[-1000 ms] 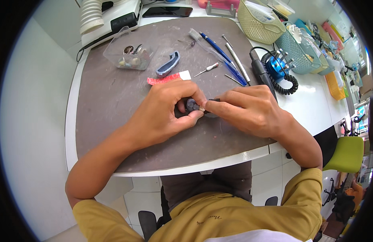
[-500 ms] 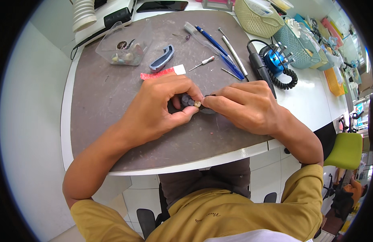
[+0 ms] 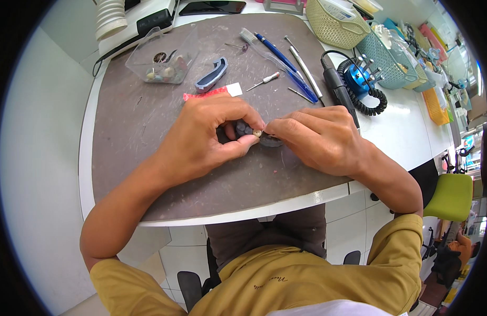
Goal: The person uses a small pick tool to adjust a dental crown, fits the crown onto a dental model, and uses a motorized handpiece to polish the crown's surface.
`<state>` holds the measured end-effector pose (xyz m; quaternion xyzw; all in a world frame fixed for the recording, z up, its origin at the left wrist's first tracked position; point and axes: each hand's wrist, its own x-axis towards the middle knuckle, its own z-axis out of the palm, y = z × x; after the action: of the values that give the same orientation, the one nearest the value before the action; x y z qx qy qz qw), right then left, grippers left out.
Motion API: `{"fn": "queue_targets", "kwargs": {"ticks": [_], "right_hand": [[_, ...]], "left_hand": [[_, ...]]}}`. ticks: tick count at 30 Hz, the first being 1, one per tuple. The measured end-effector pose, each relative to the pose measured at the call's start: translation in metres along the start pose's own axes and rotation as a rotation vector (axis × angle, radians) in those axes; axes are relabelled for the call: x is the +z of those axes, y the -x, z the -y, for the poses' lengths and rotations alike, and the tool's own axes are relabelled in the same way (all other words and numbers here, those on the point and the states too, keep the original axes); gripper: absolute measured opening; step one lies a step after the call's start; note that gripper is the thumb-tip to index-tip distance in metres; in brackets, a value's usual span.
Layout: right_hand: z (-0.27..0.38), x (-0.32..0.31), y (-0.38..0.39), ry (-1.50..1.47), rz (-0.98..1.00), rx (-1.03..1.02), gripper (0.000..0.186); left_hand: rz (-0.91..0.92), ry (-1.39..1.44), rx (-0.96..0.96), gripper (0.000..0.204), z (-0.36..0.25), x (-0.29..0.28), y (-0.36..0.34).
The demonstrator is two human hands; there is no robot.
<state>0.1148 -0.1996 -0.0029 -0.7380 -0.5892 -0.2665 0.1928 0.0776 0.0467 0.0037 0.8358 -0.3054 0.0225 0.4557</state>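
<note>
Seated at a scuffed grey-brown mat surface (image 3: 148, 137), both hands meeting at the centre. Left hand (image 3: 201, 139) curled shut, thumb and forefinger pinched on a small dark blue-grey lumpy piece (image 3: 242, 128). Right hand (image 3: 320, 139) closed too, fingertips together around a tiny pale bead-like part (image 3: 257, 134), pressed against the dark piece; whether a fine tool sits under those fingers cannot be told. Both items held just above the mat, touching each other, at the middle of the surface.

Judged as a fitting or seating step: small part brought to its place on the dark piece, not yet released. Next move likely calling for a steady pinch, light pressure, and no twisting of the left grip.

At 12 o'clock from the hands, a glossy blue curved tray-like mould (image 3: 212, 75) and a thin red strip with a white end (image 3: 209, 93). At 11 o'clock, a clear plastic box of small bits (image 3: 161, 60). At 1 o'clock, a slim blue pen-shaped tool (image 3: 285, 66), a thin metal rod (image 3: 302, 59) and a small silver-tipped pick (image 3: 264, 81). At 2 o'clock, a black handpiece with coiled black cord (image 3: 341, 89) beside a blue metal stand (image 3: 357, 78). Farther out, woven plastic baskets, cream (image 3: 333, 26) and teal (image 3: 391, 58). Mat matt and scratched, mould smooth, cord rubbery.
</note>
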Motion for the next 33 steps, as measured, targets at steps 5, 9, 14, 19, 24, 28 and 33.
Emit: {"fn": "queue_targets", "kwargs": {"ticks": [5,9,14,19,24,28,33], "right_hand": [[0.001,-0.002,-0.001,-0.020,0.005,0.011,0.027],[0.003,-0.009,-0.008,-0.036,-0.080,0.094,0.026],[0.001,-0.017,-0.016,-0.012,-0.201,0.155,0.026],[0.002,-0.021,-0.015,0.007,-0.173,0.117,0.027],[0.000,-0.019,-0.014,-0.015,-0.189,0.094,0.029],[-0.003,-0.018,-0.013,-0.080,-0.160,0.121,0.028],[-0.004,-0.022,-0.014,-0.131,-0.055,0.120,0.025]], "left_hand": [[-0.002,0.003,0.023,0.021,0.001,0.000,0.000],[-0.033,-0.075,0.025,0.028,-0.004,0.003,0.002],[-0.053,-0.122,-0.053,0.035,-0.020,0.003,0.004],[-0.083,-0.412,0.249,0.038,-0.006,-0.005,-0.003],[-0.015,-0.337,0.234,0.035,0.002,-0.004,-0.002],[0.034,-0.341,0.085,0.029,-0.009,-0.008,-0.001],[0.018,-0.165,0.036,0.024,-0.013,-0.002,-0.001]]}}
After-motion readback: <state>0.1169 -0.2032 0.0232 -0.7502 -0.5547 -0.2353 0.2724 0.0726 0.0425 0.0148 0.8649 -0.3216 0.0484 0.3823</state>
